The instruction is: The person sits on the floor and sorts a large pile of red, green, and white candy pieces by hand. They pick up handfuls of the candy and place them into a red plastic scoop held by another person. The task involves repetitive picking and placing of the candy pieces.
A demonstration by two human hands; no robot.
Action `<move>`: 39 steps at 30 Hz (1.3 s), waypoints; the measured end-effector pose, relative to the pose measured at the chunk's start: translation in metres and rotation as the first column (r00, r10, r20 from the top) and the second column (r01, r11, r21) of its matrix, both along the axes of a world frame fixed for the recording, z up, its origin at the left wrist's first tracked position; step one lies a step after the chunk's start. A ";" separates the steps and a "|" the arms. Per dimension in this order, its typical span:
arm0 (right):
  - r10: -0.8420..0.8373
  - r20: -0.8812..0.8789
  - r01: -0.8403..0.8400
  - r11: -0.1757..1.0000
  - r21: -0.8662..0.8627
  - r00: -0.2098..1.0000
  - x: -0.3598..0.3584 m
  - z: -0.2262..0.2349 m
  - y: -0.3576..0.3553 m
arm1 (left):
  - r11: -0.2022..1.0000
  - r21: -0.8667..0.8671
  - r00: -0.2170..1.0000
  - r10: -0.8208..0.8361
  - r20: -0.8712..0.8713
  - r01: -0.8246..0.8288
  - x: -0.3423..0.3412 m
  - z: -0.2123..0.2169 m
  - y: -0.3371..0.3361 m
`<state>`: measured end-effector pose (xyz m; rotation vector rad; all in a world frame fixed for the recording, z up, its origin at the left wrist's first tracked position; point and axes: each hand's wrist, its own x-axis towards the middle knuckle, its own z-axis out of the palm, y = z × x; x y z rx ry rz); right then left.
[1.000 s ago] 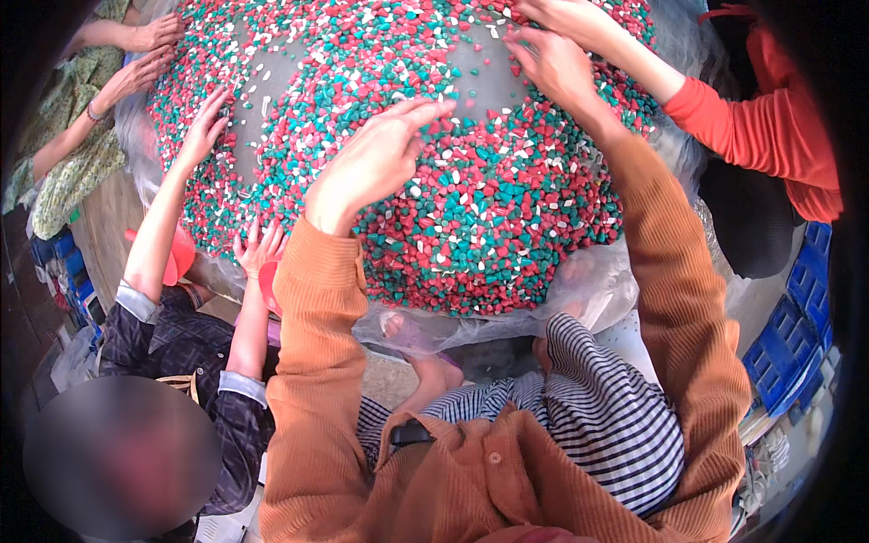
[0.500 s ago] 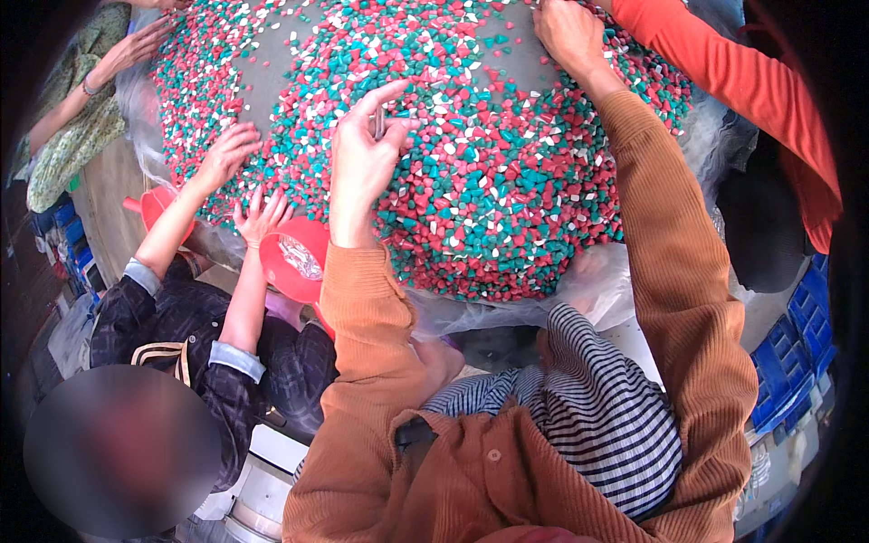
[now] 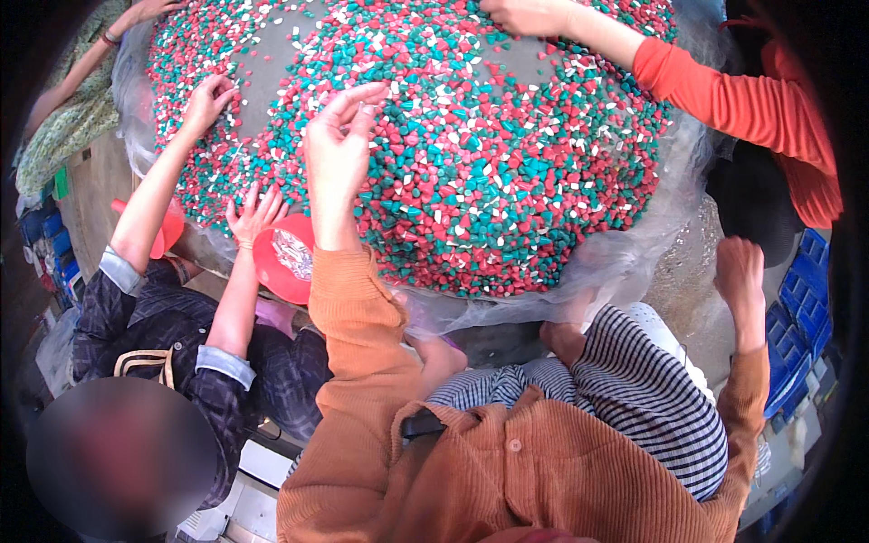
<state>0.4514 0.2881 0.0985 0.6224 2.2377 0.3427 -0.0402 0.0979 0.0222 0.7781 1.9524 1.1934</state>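
A heap of small red, teal and white pieces (image 3: 507,172) lies on a clear plastic sheet (image 3: 625,262) over a round table. My left hand (image 3: 337,149) hovers over the heap's near left part, fingers apart and tips touching the pieces. My right hand (image 3: 738,270) is off the table at the right, beside the sheet's edge. Its back faces me and the fingers are curled under, so whatever may be inside is hidden. Both my arms wear orange corduroy sleeves.
A person in a dark checked shirt at my left holds a red bowl (image 3: 285,262) with white pieces and reaches one hand (image 3: 211,98) into the heap. A red-sleeved person's hand (image 3: 529,14) works the far side. Blue crates (image 3: 801,308) stand at the right.
My right hand has left the far right of the heap and drawn back down beside the table. My left hand stays over the pieces, shifted slightly left.
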 end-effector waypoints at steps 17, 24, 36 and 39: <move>-0.290 0.796 -0.463 -0.687 -0.560 -0.532 -0.236 -0.053 -0.072 | 0.895 0.146 0.890 -0.376 -0.258 0.421 0.165 0.075 0.049; -0.573 0.736 -0.402 -0.616 -0.677 -0.361 -0.178 -0.086 -0.055 | 0.826 -0.030 0.800 -0.555 -0.227 0.563 0.130 0.051 0.080; -0.475 0.713 -0.337 -0.653 -0.678 -0.515 -0.125 -0.113 -0.023 | 0.780 -0.008 0.628 -0.510 -0.588 0.626 0.173 -0.045 0.210; -0.501 0.670 -0.291 -0.637 -0.714 -0.547 -0.114 -0.110 -0.021 | 0.830 0.052 0.676 -0.413 -0.611 0.555 0.169 -0.083 0.290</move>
